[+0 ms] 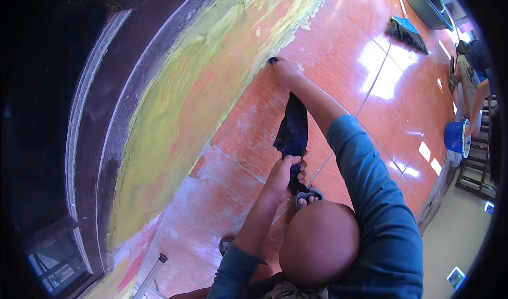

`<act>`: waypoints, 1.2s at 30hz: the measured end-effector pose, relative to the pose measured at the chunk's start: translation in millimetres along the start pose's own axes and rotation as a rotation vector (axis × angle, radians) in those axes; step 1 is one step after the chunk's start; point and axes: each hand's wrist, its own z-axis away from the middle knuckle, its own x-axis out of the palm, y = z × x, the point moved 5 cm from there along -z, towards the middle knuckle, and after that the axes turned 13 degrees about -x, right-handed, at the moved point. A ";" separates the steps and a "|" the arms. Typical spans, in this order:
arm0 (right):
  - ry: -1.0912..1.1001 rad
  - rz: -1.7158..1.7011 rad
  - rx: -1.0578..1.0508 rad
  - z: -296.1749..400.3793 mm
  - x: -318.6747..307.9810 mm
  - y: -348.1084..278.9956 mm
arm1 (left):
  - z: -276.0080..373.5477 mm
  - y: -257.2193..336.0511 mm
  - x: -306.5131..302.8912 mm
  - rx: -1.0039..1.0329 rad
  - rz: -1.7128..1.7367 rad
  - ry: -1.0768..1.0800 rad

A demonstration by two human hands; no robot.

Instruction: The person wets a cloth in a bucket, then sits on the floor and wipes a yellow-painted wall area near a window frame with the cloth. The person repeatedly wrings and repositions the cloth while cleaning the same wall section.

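Note:
A strip of dark cloth (294, 126) stretches between my two hands above the red-brown tile floor (254, 120). My left hand (281, 176) grips its lower, bunched part, with the thumb on top and a ragged end hanging below. Farther out, my right hand (286, 72) is closed at the upper end, close to the foot of the painted wall (198, 84); a small dark bit shows beyond its fingers. The wall has patchy yellow-green and pink paint with a flaking lower edge. Whitish smears mark the tiles beside it.
A broom (406, 33) lies at the upper right near a large basin (426, 5). At the far right a co-worker's hand reaches into a blue bucket (455, 137). A metal frame leg (152, 275) stands at the lower left. My bent knee (319, 243) is close below my hands.

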 end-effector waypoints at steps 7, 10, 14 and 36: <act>-0.025 0.072 -0.356 22.7 30.5 -30.9 | 3.3 1.1 -7.0 -0.018 -0.023 -0.005; 0.037 0.062 -0.166 -9.8 5.8 -1.9 | 5.8 3.6 -9.3 0.006 -0.002 0.020; -0.049 0.047 -0.189 -9.8 26.8 -17.3 | 9.2 12.5 -8.3 0.029 0.010 -0.051; 0.051 -0.015 -0.107 1.2 1.7 -3.3 | 16.2 -1.0 -13.2 -0.036 -0.007 -0.025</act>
